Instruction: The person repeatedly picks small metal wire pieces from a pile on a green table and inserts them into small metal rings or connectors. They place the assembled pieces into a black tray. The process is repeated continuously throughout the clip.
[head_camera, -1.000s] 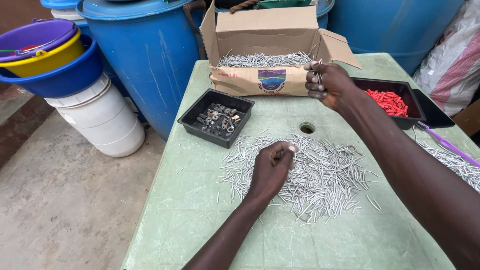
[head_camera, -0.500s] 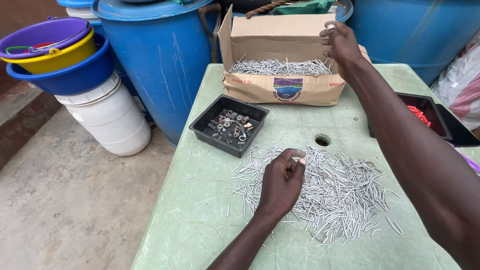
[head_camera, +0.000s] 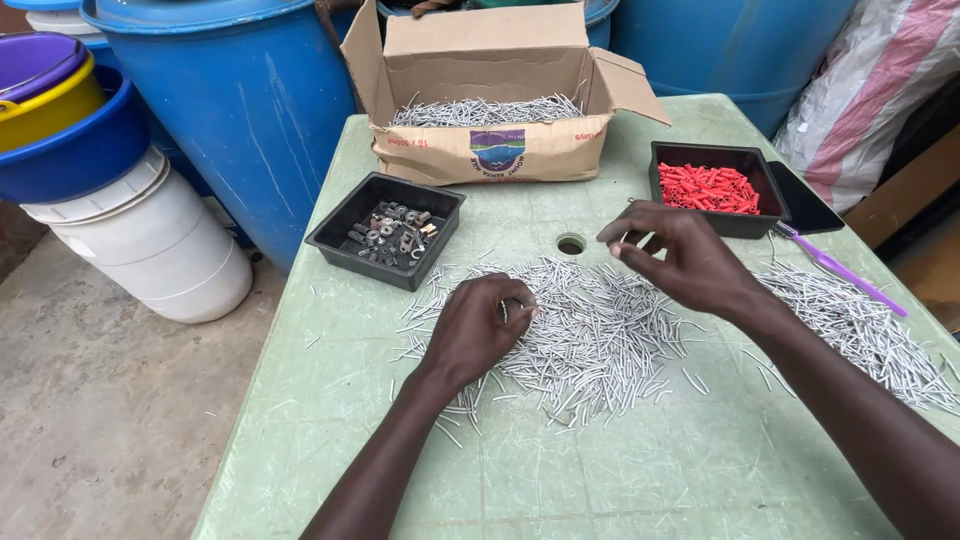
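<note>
A heap of thin silver nails lies spread over the middle of a pale green plastic table. My left hand rests on the heap's left side, fingers curled around a few nails. My right hand hovers just above the heap's far right part, fingers bent and apart, with nothing visible in it. Behind the heap stands an open cardboard box filled with more nails.
A black tray of metal clips sits left of the heap; a black tray of red plugs sits at the right. A second nail pile and a purple stick lie at the right edge. Blue barrels, stacked basins and a white bucket stand beyond.
My right hand has come back from the cardboard box down to the nail heap. My left hand stayed on the heap. The view has shifted left.
</note>
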